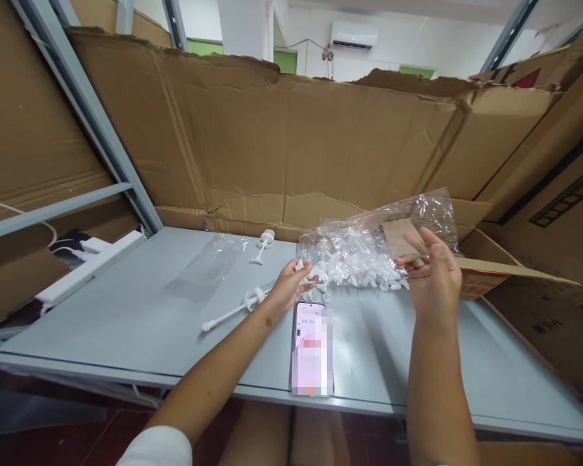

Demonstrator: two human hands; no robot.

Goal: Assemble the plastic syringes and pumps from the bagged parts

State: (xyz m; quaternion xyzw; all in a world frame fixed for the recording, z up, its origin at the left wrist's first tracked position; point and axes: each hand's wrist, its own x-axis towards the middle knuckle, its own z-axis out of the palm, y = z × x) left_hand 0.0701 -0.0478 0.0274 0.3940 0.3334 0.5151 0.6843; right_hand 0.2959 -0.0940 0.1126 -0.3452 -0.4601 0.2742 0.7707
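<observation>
My left hand [287,289] is closed on a small white plastic part [300,265] at the front left of a clear plastic bag [354,249]. Many small white plastic pieces fill the bag, and a few white rings [315,295] lie by its front edge. My right hand [436,275] is raised at the bag's right end with its fingers apart, and I see nothing held in it. Behind its fingertips is a brown cardboard piece [396,238]. Left of my left hand lies a white pump head with a long tube [230,316]. Another white pump-like part [263,246] stands farther back.
A phone [313,349] lies at the front of the grey table [369,369]. Flat clear plastic [208,265] lies on the left, near a white power strip [92,268]. An open cardboard box [490,275] stands on the right. Tall cardboard [291,142] walls the back.
</observation>
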